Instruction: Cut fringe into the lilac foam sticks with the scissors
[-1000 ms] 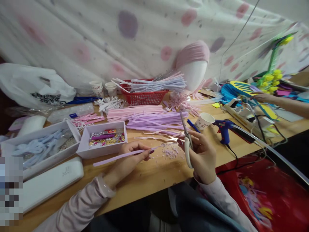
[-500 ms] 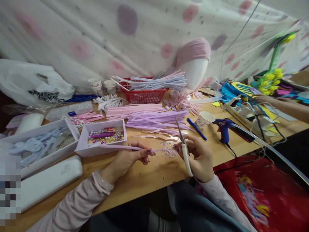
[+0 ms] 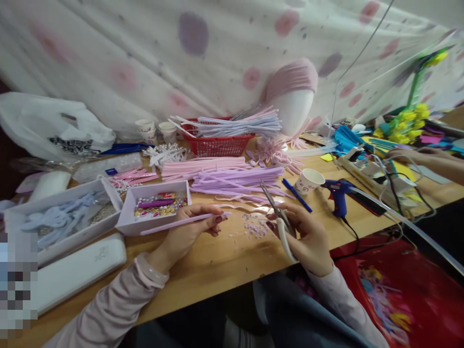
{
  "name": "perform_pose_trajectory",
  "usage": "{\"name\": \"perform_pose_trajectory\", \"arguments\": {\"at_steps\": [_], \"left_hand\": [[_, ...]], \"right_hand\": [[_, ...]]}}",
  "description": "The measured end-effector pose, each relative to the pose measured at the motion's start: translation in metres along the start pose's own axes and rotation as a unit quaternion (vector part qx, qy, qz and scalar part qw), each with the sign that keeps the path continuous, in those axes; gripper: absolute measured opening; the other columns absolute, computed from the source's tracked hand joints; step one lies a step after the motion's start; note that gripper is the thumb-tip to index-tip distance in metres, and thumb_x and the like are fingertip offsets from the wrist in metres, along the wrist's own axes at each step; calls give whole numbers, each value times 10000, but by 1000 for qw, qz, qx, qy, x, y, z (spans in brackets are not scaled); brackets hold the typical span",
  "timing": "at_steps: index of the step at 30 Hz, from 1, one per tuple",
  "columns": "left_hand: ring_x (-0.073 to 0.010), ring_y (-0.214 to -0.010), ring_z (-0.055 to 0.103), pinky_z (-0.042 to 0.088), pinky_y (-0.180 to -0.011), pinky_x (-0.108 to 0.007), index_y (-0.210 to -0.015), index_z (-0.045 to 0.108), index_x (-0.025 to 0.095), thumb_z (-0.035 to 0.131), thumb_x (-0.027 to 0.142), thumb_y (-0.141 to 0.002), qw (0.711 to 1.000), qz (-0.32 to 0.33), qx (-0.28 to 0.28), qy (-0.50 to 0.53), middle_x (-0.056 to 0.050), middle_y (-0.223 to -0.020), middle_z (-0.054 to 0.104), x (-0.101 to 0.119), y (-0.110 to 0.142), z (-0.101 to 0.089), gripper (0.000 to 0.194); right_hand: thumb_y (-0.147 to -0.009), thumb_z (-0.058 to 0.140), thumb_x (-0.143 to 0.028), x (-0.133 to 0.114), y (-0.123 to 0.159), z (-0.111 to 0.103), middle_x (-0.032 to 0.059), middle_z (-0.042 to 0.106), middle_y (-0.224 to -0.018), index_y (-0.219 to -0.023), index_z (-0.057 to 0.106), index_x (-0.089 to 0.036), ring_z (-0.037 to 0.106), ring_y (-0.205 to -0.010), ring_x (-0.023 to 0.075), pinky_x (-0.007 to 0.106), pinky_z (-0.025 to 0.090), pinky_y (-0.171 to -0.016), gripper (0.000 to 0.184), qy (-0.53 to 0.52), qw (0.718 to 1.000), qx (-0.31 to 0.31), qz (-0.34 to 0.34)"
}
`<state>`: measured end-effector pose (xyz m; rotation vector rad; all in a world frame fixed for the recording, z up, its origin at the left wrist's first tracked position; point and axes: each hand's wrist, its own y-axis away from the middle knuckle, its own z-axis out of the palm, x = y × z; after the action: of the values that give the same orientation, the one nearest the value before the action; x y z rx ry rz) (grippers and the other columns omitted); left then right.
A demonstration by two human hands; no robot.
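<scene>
Between thumb and fingers, my left hand (image 3: 194,227) pinches a light purple pipe cleaner (image 3: 170,224), whose long end points left past the small box. My right hand (image 3: 304,237) is closed round a pair of scissors (image 3: 277,209) with white handles, its blades pointing up and to the left. The blades are apart from the pipe cleaner. On the table between my hands lies a scatter of small purple clippings (image 3: 255,226). Just beyond them is a bundle of purple pipe cleaners (image 3: 235,179), with pink pipe cleaners (image 3: 203,167) behind it.
A white box (image 3: 125,217) of beads and gems stands at left, beside a larger box (image 3: 68,237) and a white case (image 3: 83,270). A red basket (image 3: 217,145) is at the back. A paper cup (image 3: 309,181), blue pen (image 3: 297,195) and glue gun (image 3: 339,195) lie right. Another person's hand (image 3: 402,154) is far right.
The purple pipe cleaner first reached toward my right hand, then drew back left with my left hand. The scissors stay in my right hand, which moved slightly right.
</scene>
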<state>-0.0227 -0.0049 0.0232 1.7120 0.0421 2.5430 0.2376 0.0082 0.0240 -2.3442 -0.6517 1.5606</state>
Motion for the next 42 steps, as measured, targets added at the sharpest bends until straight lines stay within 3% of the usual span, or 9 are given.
{"name": "perform_pose_trajectory", "arguments": {"at_steps": [3, 7, 12, 16, 25, 42], "left_hand": [[-80, -498, 624, 521, -487, -156, -761, 764, 175, 882, 335, -602, 1000, 7, 17, -19, -9, -626, 719, -2, -1, 0, 255], [-83, -547, 629, 541, -542, -173, -761, 759, 186, 861, 360, -630, 994, 77, 60, -50, 12, -655, 700, -3, -3, 1, 240], [-109, -604, 646, 543, -588, -202, -743, 751, 174, 838, 342, -660, 978, 123, 94, -141, -8, -710, 708, 1, 3, 7, 207], [-130, -622, 656, 558, -628, -238, -766, 735, 173, 825, 363, -673, 978, 109, 103, -146, -13, -720, 711, -3, 7, 9, 230], [-85, -529, 605, 537, -531, -196, -693, 710, 148, 874, 324, -598, 995, 43, 86, -17, 20, -623, 662, -7, 4, 9, 259], [-79, -465, 589, 478, -453, -160, -637, 692, 138, 894, 269, -524, 997, -32, 53, 54, 13, -514, 643, 1, 5, 12, 266]], "right_hand": [[-793, 733, -235, -1, -1, -11, 17, 687, -907, -1123, 593, -245, 607, -661, 115, 217, 494, -586, 359, 77, 996, 12, -32], [-794, 730, -242, -7, 2, -25, -2, 665, -840, -1128, 600, -234, 511, -570, 88, 217, 437, -514, 358, 176, 981, 24, -82], [-805, 679, -216, -22, 8, -30, 26, 670, -910, -1154, 574, -231, 585, -684, 128, 246, 483, -598, 365, 255, 956, -56, -135], [-809, 608, -201, -21, 9, -22, 48, 684, -904, -1169, 565, -224, 620, -726, 163, 279, 507, -623, 364, 289, 940, -113, -139], [-854, 594, -236, -10, 3, -16, 62, 680, -844, -1170, 591, -197, 625, -688, 164, 261, 504, -564, 319, 273, 938, -121, -173], [-910, 569, -293, -9, 3, -18, 58, 671, -789, -1157, 646, -193, 586, -583, 136, 261, 516, -555, 276, 266, 937, -148, -174]]}}
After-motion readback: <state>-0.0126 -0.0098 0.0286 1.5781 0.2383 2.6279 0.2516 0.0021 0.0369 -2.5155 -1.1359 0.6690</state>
